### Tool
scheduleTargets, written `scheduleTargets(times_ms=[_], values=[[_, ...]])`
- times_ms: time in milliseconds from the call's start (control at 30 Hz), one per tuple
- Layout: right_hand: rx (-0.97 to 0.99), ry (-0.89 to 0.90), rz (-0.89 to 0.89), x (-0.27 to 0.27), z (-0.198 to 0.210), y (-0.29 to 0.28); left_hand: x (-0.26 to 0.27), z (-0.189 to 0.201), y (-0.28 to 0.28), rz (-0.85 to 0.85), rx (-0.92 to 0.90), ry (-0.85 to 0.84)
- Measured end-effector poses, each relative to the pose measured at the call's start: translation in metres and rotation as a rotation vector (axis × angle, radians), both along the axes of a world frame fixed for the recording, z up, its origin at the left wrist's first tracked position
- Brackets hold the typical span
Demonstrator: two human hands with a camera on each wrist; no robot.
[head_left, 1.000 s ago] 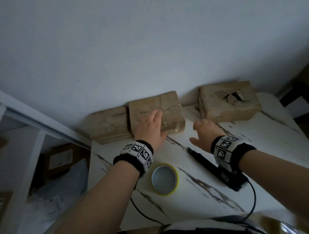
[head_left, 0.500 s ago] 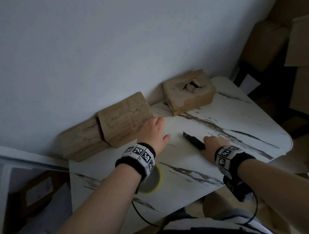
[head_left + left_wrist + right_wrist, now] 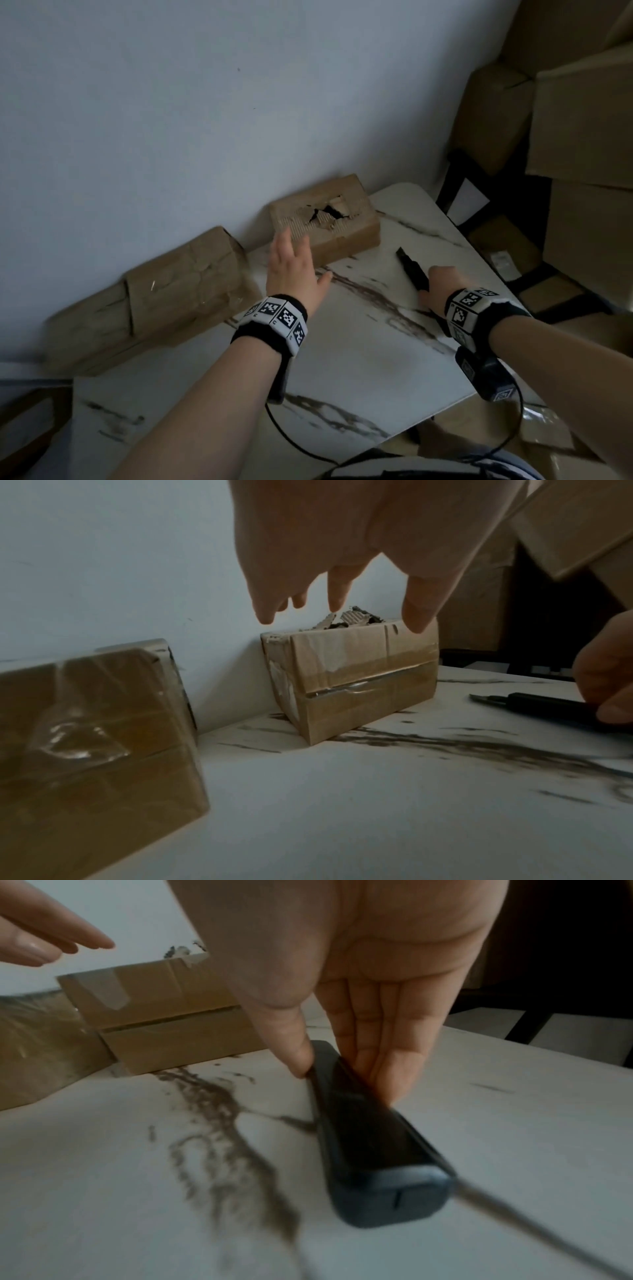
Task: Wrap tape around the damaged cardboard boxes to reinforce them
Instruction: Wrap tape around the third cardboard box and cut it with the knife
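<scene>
Right hand (image 3: 359,969) fingers (image 3: 369,1042) and thumb pinching the black knife (image 3: 369,1137) on the tabletop (image 3: 359,359), blade end hidden. Left hand (image 3: 291,270) spread flat, holding nothing, hovering beside the torn box (image 3: 325,219) against the wall. Taped box (image 3: 95,739) at left, blurry, partly cut off.

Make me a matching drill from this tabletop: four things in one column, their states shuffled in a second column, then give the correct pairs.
Things
1. torn box
2. taped box
3. utility knife
4. left hand

States
A. pinched by the right hand, lying on the marble table
B. open, hovering above the table, holding nothing
C. top ripped open, standing against the wall
D. covered in shiny clear tape, leaning on another box

Pairs: 1-C, 2-D, 3-A, 4-B
</scene>
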State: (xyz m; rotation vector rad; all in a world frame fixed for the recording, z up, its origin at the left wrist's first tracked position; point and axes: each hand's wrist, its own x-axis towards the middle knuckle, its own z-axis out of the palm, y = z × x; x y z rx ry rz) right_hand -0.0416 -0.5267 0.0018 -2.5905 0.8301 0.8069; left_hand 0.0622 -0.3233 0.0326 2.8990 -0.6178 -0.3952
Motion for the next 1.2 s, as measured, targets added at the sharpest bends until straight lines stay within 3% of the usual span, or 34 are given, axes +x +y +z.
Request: scheduleTargets(times_ms=[200,367,467,633,1033,1200], values=[[0.002,-0.154,0.077,0.047,-0.004,-0.028,0.015,-0.004,-0.016,0.251,0.019,0.083],[0.308,-0.332,0.174,0.084,0.013,-0.019,0.011,-0.005,-0.022,0.403,-0.160,0.198],[0.331,-0.433,0.180,0.090,0.013,-0.010,0.006,-0.004,-0.022,0.424,-0.156,0.211],[0.344,-0.459,0.111,0.074,0.020,-0.003,-0.004,0.001,-0.011,0.381,-0.090,0.187],[0.039,-0.360,0.104,0.012,0.040,0.041,-0.037,0.007,0.035,0.121,0.025,0.185],[-0.014,-0.484,0.175,0.001,0.041,0.067,-0.048,0.010,0.040,-0.001,0.217,-0.031]])
